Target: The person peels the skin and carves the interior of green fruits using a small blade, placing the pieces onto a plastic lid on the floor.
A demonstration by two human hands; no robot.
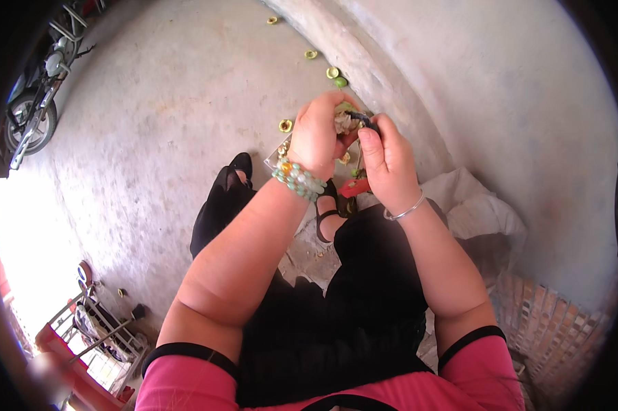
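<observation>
My left hand (319,128), with a beaded bracelet at the wrist, is closed around a pale, rough lump with some green on it (345,120), perhaps a nut or fruit in part of its husk. My right hand (388,154), wearing a silver bangle, grips a small dark tool (364,121) whose end touches the lump. The tool's exact kind is hard to tell. Below my hands, partly hidden by my left wrist, a clear tray (273,157) holds small yellowish-brown pieces. A red object (354,188) lies near my right foot.
Several green husk halves (285,126) lie on the concrete floor, some along the wall's foot, beside a green round fruit (341,82). A white woven sack (468,200) sits at right by the wall. A motorcycle (31,120) stands far left; a metal-framed cart (101,334) is at lower left.
</observation>
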